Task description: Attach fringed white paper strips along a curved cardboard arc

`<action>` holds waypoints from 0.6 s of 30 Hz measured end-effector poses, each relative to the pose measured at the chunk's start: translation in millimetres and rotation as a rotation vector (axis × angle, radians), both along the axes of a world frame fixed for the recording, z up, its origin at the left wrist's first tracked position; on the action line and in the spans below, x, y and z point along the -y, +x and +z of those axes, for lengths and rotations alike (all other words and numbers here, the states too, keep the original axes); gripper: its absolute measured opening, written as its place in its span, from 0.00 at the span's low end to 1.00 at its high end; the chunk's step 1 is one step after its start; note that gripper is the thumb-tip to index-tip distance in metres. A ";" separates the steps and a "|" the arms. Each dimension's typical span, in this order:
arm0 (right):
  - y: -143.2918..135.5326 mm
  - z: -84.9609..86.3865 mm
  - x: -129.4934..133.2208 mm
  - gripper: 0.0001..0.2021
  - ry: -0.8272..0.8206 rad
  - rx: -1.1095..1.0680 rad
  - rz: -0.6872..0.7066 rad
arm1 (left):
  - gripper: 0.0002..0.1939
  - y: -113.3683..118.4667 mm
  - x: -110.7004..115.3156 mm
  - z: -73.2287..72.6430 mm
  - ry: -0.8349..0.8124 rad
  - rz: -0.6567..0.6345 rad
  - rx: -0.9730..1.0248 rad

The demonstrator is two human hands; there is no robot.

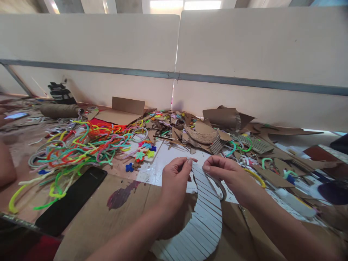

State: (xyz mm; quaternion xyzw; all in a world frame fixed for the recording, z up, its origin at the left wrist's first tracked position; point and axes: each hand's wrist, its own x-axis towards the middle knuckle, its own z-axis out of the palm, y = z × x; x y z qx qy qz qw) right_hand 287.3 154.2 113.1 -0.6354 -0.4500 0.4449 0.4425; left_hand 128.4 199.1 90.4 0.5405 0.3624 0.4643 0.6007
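Observation:
A curved white strip (208,214), scored with many crosswise lines, lies over brown cardboard (130,206). At its upper end my left hand (176,179) is closed, thumb and index finger pinched on the strip's tip. Just to the right, my right hand (227,172) is also closed, its thumb and index finger pressed together by the strip's edge; a thin grey band (222,190) hangs below those fingers. Whether the right fingertips hold the band or the strip is too small to tell.
Colourful pipe cleaners (81,145) pile up at the left, beside a black phone (72,199). Felt flowers (145,152) and cardboard scraps (203,136) lie behind my hands. A glue bottle (296,203) is at the right. Another person's arm (5,163) shows at the left edge.

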 end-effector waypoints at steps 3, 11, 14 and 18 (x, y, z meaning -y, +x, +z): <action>-0.3 -0.2 -0.6 0.14 0.006 0.008 -0.001 | 0.12 0.1 -0.7 -1.5 0.003 -0.001 0.001; -0.2 -0.8 0.8 0.15 0.025 0.002 0.002 | 0.10 -0.2 -3.5 -0.2 -0.009 -0.011 0.023; 3.1 -5.3 -0.4 0.15 0.022 -0.029 -0.001 | 0.09 -1.5 -3.4 2.1 -0.026 -0.019 0.022; 9.9 -9.1 -1.9 0.17 0.044 -0.070 -0.011 | 0.09 -3.3 -3.3 2.3 -0.025 -0.006 0.042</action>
